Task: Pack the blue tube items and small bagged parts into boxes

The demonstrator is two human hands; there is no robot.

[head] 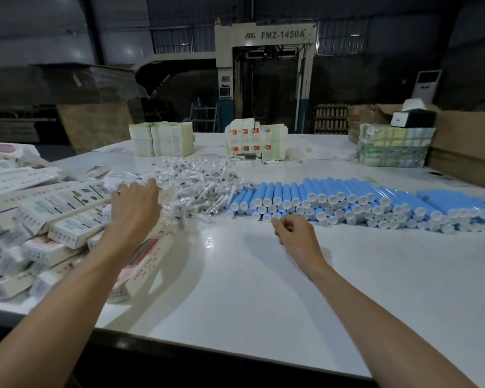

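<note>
A long stack of blue tubes [333, 203] with white end caps lies across the right half of the white table [263, 289]. To its left spreads a heap of small clear bagged parts [196, 186]. Long white printed boxes [53, 219] are piled at the left edge. My left hand [135, 205] reaches over the boxes, fingers curved down onto the near left edge of the bagged parts; whether it holds anything is hidden. My right hand [294, 233] hovers just in front of the nearest blue tubes, fingers loosely curled and holding nothing.
Stacks of flat printed cartons [163, 142] [255, 142] stand at the back of the table, with a wrapped bundle [392, 147] and brown cardboard boxes [465, 147] at the back right. A large machine [266, 74] stands beyond the table.
</note>
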